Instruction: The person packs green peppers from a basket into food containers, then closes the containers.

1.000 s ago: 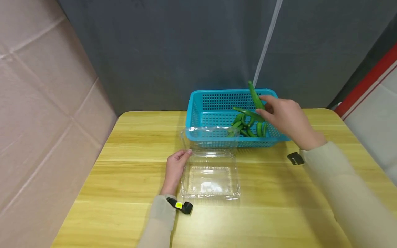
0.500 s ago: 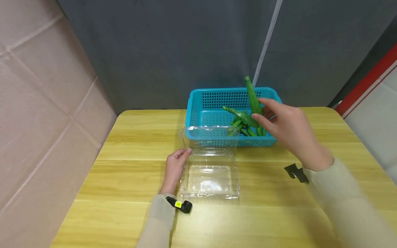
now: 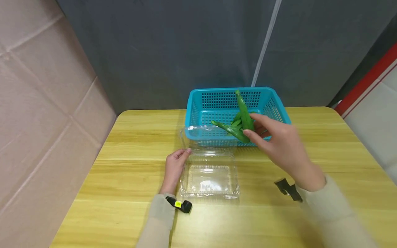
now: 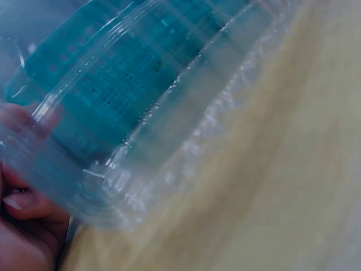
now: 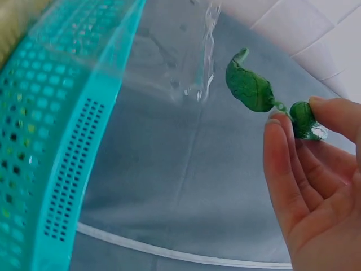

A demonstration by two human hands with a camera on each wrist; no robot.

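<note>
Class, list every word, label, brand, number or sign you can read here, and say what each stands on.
Readable text: none.
Yellow label on the black strap by the left hand: dark marks, too small to read.
Clear container, blue basket, green peppers: no lettering shows.

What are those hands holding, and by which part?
The right hand holds two green peppers by one end each; the left hand pinches the clear container at its left edge, near the hinge.

Worktop (image 3: 130, 155) looks wood-grained, sheeny from here — basket (image 3: 229, 90) by far edge plastic, clamshell (image 3: 209, 179) clear glossy plastic — peppers (image 3: 231, 130) shiny.
</note>
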